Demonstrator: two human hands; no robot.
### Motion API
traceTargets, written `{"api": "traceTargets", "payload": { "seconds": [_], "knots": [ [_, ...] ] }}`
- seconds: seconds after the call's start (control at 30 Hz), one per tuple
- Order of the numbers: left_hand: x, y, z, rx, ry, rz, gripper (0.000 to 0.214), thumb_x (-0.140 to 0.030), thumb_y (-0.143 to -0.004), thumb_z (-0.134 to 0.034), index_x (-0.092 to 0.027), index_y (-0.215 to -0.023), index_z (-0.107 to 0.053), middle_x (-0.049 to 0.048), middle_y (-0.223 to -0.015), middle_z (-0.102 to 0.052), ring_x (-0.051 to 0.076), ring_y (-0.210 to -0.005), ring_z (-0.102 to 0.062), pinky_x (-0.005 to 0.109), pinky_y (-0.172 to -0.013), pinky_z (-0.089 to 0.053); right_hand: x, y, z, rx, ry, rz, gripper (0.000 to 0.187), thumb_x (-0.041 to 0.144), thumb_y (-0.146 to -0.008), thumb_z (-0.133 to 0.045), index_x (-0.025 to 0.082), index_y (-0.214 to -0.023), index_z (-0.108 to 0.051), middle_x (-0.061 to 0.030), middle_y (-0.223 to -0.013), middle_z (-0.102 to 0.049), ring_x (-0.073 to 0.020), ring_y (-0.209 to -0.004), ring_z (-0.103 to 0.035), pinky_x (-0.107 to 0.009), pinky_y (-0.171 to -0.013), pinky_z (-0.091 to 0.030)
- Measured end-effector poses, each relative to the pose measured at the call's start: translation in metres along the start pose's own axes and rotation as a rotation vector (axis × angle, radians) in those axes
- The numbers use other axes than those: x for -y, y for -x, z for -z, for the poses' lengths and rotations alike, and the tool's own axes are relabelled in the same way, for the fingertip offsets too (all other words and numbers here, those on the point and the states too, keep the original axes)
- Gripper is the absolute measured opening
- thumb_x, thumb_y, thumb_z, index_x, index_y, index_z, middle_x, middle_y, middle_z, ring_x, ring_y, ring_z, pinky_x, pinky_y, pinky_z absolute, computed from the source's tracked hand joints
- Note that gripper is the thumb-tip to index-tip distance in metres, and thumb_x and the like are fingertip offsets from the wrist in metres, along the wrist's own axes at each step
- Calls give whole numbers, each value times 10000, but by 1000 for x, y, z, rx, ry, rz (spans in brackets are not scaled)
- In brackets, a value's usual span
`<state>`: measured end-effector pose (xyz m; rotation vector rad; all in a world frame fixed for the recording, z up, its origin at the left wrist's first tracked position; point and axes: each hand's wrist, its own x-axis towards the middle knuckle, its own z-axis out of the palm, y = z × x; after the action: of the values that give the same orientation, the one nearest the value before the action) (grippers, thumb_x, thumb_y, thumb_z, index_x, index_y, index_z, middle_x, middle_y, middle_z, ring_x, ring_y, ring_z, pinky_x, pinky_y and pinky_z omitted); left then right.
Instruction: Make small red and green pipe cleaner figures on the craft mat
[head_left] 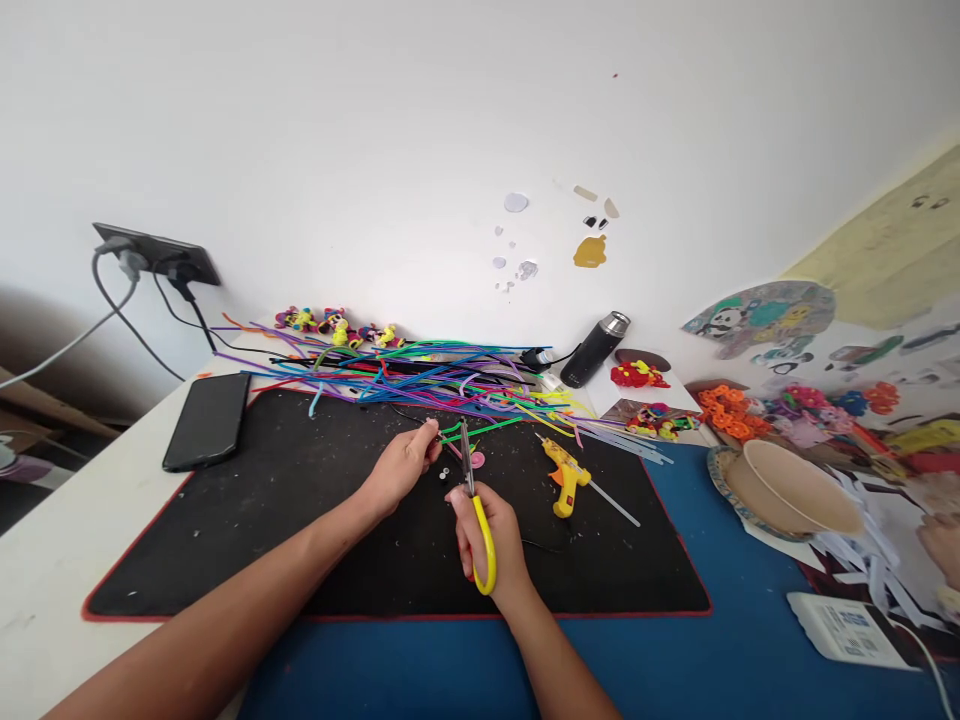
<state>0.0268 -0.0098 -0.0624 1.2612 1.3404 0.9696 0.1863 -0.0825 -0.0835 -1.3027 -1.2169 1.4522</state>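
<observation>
My right hand [495,535] grips a pair of scissors [484,545] with yellow handles, blades pointing away from me. My left hand [403,465] is closed in a pinch just left of the blades. From its fingertips a green pipe cleaner [451,433] reaches to the scissor tips; whether the blades touch it I cannot tell. Close by on the black mat [300,530] lie a small pink coil [478,460] and tiny black and white bits [444,474]. Behind both hands spreads a heap of coloured pipe cleaners [405,375].
A yellow glue gun [564,478] lies to the right, a black phone [206,422] to the left. At the back are a dark flask [596,350] and small colourful figures [341,328]. A beige bowl [802,485] stands right, near another person's hand [941,545] at the edge.
</observation>
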Motion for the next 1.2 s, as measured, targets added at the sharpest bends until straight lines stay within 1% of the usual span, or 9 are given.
{"api": "traceTargets", "payload": {
  "seconds": [0.13, 0.33, 0.43, 0.6, 0.77, 0.9, 1.07, 1.2],
  "knots": [
    [-1, -4, -2, -28, -100, -30, 549, -640, -957, -351, -242, -581, -387, -18, -544, -410, 163, -541, -368, 291, -545, -317, 0, 0, 1, 13, 14, 24, 534, 697, -908, -627, 165, -950, -649, 110, -455, -445, -59, -273, -387, -151, -287, -281],
    [-11, -9, -3, -67, -173, -35, 546, -617, -953, -372, -235, -564, -409, -15, -544, -443, 172, -557, -398, 304, -559, -290, 2, 0, 2, 30, 8, 10, 512, 685, -898, -647, 175, -932, -647, 108, -454, -448, -61, -273, -386, -152, -282, -273],
    [-9, -13, -4, -81, -182, -30, 531, -597, -954, -364, -238, -567, -414, -16, -540, -448, 173, -554, -400, 305, -558, -292, 3, 0, 2, 32, 10, 11, 496, 667, -908, -645, 172, -937, -655, 106, -452, -444, -63, -278, -391, -152, -284, -278],
    [-5, -16, -6, -69, -185, -22, 516, -577, -958, -352, -239, -575, -430, -6, -560, -493, 179, -564, -418, 306, -566, -308, 3, 1, 2, 19, 5, 5, 434, 605, -894, -700, 175, -936, -663, 105, -451, -446, -61, -285, -389, -147, -286, -276],
    [-10, -15, -7, -69, -206, -14, 517, -571, -946, -383, -237, -554, -425, -7, -547, -473, 179, -562, -419, 309, -574, -299, 0, 1, 2, 26, -5, 0, 408, 580, -905, -701, 176, -946, -661, 107, -451, -449, -59, -280, -385, -145, -284, -285],
    [-11, -16, -8, -72, -210, -2, 523, -568, -944, -391, -234, -543, -433, 0, -555, -492, 181, -569, -431, 309, -575, -297, 0, 0, 1, 29, -1, 11, 406, 572, -907, -701, 170, -946, -663, 109, -450, -445, -58, -281, -386, -142, -284, -279],
    [-6, -16, -9, -64, -165, -1, 559, -629, -956, -378, -224, -579, -463, -7, -579, -470, 173, -583, -414, 300, -580, -306, 2, 1, 1, 24, -11, -6, 418, 584, -890, -710, 170, -938, -666, 111, -445, -445, -59, -280, -386, -144, -283, -287],
    [-9, -14, -10, -43, 76, -16, 595, -727, -931, -419, -217, -631, -480, -32, -606, -396, 148, -567, -340, 283, -560, -286, 2, 1, 1, 26, -30, -2, 408, 578, -895, -708, 175, -935, -661, 111, -452, -449, -56, -282, -389, -139, -285, -289]
  ]
}}
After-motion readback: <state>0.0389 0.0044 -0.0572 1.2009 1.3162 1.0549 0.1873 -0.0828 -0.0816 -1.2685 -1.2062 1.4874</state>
